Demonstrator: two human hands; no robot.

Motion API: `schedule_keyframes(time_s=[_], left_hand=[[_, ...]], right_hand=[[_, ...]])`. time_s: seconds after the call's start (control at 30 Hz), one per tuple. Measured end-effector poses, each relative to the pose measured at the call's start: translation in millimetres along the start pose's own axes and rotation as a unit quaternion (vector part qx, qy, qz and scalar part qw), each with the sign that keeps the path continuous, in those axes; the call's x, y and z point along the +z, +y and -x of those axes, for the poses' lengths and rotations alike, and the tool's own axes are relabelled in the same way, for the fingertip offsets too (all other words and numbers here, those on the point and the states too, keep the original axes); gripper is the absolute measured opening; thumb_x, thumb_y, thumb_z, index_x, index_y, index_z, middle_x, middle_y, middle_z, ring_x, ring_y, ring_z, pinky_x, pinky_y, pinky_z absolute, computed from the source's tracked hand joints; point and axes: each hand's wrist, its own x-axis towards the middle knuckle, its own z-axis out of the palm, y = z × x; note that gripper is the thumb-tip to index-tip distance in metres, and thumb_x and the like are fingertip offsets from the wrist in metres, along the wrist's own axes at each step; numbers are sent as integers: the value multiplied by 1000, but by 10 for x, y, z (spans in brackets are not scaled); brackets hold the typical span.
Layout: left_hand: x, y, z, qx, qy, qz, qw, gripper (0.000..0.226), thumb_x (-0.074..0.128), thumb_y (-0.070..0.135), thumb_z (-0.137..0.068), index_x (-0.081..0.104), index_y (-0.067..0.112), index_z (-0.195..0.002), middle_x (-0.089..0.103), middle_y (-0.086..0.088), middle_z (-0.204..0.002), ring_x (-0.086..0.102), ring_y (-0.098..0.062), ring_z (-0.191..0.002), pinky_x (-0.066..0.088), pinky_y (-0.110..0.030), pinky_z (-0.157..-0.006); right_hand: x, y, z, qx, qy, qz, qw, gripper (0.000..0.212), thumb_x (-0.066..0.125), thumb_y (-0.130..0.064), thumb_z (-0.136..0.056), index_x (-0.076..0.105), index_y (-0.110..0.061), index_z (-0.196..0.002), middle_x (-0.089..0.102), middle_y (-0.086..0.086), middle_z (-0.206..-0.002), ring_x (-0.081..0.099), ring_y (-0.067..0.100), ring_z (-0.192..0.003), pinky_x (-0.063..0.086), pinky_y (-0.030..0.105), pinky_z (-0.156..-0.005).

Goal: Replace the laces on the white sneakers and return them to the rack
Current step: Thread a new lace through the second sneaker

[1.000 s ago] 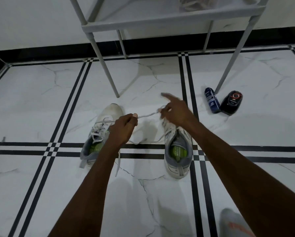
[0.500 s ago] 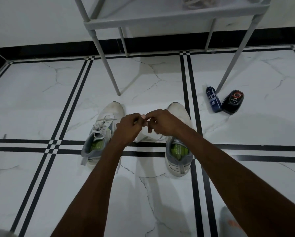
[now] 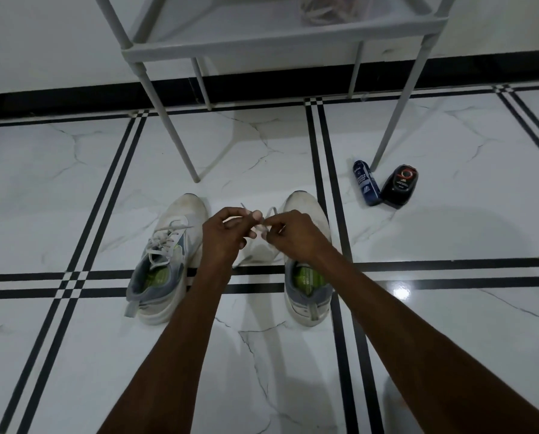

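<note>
One sneaker [image 3: 165, 261] on the floor [image 3: 74, 189] looks laced, while my left hand [image 3: 227, 233] and right hand [image 3: 293, 236] each pinch the lace [image 3: 269, 211] above the other sneaker [image 3: 307, 277], so threading and the rack [image 3: 262, 42] remain, I judge.

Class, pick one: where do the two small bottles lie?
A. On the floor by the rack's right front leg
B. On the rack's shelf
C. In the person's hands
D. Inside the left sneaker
A: the blue bottle and black bottle lie on the floor beside the rack's leg.
</note>
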Motion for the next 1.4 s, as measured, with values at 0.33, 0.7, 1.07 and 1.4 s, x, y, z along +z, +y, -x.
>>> schedule_keyframes(time_s=[0.33, 0.7, 1.07, 1.4], left_hand=[[465, -187, -29, 130, -69, -198, 969, 9, 75, 15, -90, 79, 7, -90, 75, -4, -71, 69, -8, -61, 53, -16, -62], [689, -313, 19, 176, -100, -355, 913, 2, 74, 11, -82, 75, 13, -80, 71, 1, -78, 61, -9, -69, 50, -23, -74], [871, -379, 82, 193, -72, -376, 903, 7, 72, 15, -82, 75, 10, -77, 72, -2, -74, 63, -13, -70, 49, -26, -71], [888, -446, 76, 157, -90, -362, 914, 4, 72, 16, -81, 73, 17, -77, 72, 1, -76, 66, -12, -73, 50, -24, -74]], right_hand=[[-593, 414, 419, 175, -46, 50, 982, 44, 79, -34, -79, 64, -14, -116, 60, 0, -107, 59, 15, -98, 46, 22, -78], [-380, 672, 452, 104, 119, -6, 987, 20, 65, -25, -92, 75, -9, -87, 73, 6, -84, 67, 19, -78, 55, 32, -71], [-504, 744, 392, 205, 54, -249, 945, 17, 67, -12, -92, 75, -3, -105, 73, 19, -102, 69, 26, -91, 60, 43, -85], [-521, 762, 343, 302, 49, -352, 885, 17, 65, -4, -88, 74, -6, -102, 71, 14, -109, 65, 22, -96, 56, 26, -68]])
